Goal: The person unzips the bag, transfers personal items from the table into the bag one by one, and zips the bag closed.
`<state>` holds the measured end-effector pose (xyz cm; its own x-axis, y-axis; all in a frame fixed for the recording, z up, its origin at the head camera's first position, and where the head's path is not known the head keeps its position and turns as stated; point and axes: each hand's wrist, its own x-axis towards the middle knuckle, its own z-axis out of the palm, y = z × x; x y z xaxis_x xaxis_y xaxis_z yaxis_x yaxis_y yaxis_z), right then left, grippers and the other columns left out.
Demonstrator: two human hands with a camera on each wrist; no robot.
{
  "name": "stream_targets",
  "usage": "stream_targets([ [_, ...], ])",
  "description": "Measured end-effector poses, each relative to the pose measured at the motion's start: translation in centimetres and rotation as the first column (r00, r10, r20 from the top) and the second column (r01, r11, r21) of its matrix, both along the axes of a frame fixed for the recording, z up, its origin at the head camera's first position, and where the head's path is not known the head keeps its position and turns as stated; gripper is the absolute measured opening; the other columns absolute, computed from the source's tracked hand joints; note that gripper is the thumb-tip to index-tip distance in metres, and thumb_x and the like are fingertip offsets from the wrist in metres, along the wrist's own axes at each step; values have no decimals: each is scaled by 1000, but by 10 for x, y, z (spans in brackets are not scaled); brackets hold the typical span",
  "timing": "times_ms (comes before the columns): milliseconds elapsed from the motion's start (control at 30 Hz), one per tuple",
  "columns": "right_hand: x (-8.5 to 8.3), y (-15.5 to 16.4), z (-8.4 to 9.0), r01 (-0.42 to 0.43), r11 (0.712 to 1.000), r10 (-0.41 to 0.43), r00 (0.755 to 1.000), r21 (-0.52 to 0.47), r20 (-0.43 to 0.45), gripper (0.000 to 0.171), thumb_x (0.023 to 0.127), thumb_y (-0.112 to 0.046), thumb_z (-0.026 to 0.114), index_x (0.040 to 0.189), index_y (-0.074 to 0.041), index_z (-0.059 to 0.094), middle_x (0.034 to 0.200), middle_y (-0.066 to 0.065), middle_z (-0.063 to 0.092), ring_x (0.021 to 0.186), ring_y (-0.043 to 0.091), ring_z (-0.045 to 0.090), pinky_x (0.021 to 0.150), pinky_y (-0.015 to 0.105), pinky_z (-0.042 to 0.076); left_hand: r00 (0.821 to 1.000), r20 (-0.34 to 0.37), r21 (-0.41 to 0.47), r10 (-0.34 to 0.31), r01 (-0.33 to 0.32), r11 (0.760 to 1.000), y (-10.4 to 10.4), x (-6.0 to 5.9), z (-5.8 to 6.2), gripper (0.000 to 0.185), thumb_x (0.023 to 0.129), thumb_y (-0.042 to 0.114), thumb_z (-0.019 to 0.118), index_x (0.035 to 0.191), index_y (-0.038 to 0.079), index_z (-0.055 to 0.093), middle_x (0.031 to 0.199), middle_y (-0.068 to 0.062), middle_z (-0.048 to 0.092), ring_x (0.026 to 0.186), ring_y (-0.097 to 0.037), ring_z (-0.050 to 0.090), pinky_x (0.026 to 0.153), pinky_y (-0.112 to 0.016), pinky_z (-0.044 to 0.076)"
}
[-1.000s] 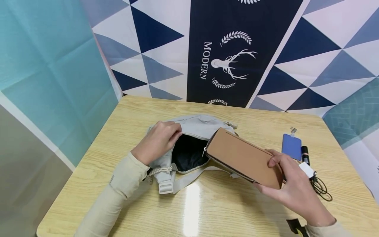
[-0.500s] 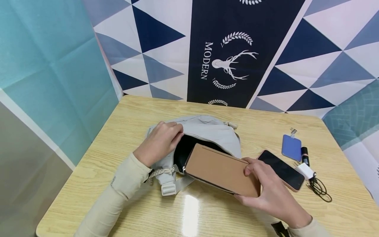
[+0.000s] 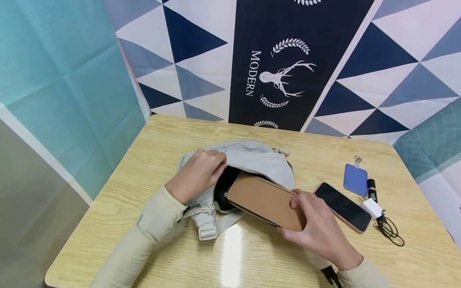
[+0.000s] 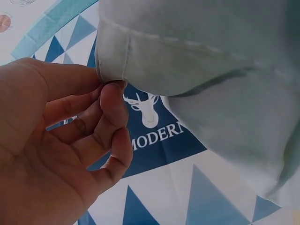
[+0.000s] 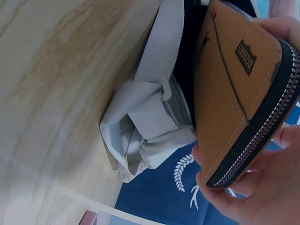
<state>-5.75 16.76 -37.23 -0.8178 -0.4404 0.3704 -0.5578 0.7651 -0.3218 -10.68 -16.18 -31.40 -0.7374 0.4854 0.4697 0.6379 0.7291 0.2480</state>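
Note:
A light grey fabric bag point(image 3: 255, 158) lies on the table with its dark-lined opening toward me. My left hand point(image 3: 196, 174) pinches the upper rim of that opening between thumb and fingers; the left wrist view shows the pinched bag edge point(image 4: 112, 61) up close. In my right hand point(image 3: 318, 226) is a tan zip-around wallet point(image 3: 266, 200), gripped at its near right end. The wallet's far left end sits inside the bag's mouth, while the rest sticks out. Its zipper and small dark label show in the right wrist view. A grey strap with a buckle point(image 3: 207, 232) hangs at the bag's front.
On the right of the wooden table point(image 3: 126, 160) lie a phone point(image 3: 342, 208), a blue card holder point(image 3: 355, 180), a black tube point(image 3: 372, 190), a white charger point(image 3: 371, 208) and a coiled black cable point(image 3: 390, 231). Patterned cloth point(image 3: 198, 44) hangs behind the table.
My right hand has moved the wallet leftward from beside the bag into its opening, uncovering the phone. The left hand keeps its pinch on the rim, shifted slightly right.

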Motion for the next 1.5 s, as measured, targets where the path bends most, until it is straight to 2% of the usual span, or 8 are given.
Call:
stream_targets([
  [167, -4, -3, -4, 18, 1000, -19, 998, -5, -52, 61, 57, -44, 88, 96, -16, 51, 92, 1, 57, 96, 23, 57, 86, 53, 43, 1000, 12, 5, -17, 17, 1000, 1, 0, -1, 17, 95, 4, 64, 79, 10, 63, 69, 3, 55, 58, -9, 49, 61, -32, 39],
  [333, -8, -7, -6, 40, 999, -40, 994, -2, -100, 57, 58, -43, 84, 94, -14, 51, 86, 0, 55, 90, 23, 58, 82, 52, 43, 999, 8, 11, -31, 31, 999, 1, 0, -4, 18, 94, 2, 65, 78, 10, 62, 69, 3, 56, 58, -9, 49, 63, -33, 42],
  [533, -10, -16, -8, 134, 991, -136, 986, -25, -91, 56, 60, -45, 83, 94, -13, 52, 91, 8, 62, 96, 33, 60, 84, 57, 43, 999, -5, 0, -52, 52, 999, 3, 1, -4, 16, 93, 3, 66, 79, 10, 62, 69, 3, 56, 58, -9, 49, 62, -32, 42],
  [633, -13, -22, -10, 173, 985, -175, 980, -26, -92, 57, 60, -46, 83, 93, -12, 52, 89, 7, 60, 93, 35, 59, 82, 58, 43, 998, -1, 1, -57, 57, 998, 4, 2, -5, 17, 94, 3, 66, 79, 10, 61, 69, 3, 55, 58, -9, 48, 63, -32, 42],
  [867, -21, -36, -19, 237, 971, -234, 963, 8, -134, 56, 61, -47, 81, 91, -10, 52, 83, 7, 54, 91, 41, 60, 76, 56, 44, 998, -16, -1, -64, 64, 998, 6, 3, -9, 15, 93, 3, 67, 80, 9, 62, 70, 2, 58, 60, -9, 50, 65, -33, 44],
  [1100, -16, -39, -23, 283, 957, -271, 949, 59, -158, 55, 64, -49, 80, 87, -9, 50, 86, 14, 54, 86, 45, 60, 77, 59, 45, 997, -24, -2, -77, 77, 997, 9, 4, -10, 16, 93, 3, 66, 80, 9, 62, 71, 2, 59, 60, -10, 49, 65, -33, 44],
  [1333, -6, -41, -23, 318, 946, -313, 947, 59, -77, 61, 74, -59, 79, 94, -8, 51, 118, 27, 51, 92, 50, 57, 75, 61, 42, 997, -18, -11, -73, 73, 997, 10, 3, -9, 15, 94, 3, 65, 81, 10, 63, 72, 2, 60, 60, -9, 49, 65, -32, 43],
  [1500, -4, -39, -18, 302, 953, -303, 952, 20, 44, 51, 87, -58, 68, 98, -10, 54, 117, 24, 52, 95, 43, 56, 76, 57, 43, 997, -13, -17, -71, 71, 997, 10, 4, -9, 13, 94, 3, 66, 82, 9, 64, 73, 1, 61, 61, -9, 50, 65, -33, 43],
])
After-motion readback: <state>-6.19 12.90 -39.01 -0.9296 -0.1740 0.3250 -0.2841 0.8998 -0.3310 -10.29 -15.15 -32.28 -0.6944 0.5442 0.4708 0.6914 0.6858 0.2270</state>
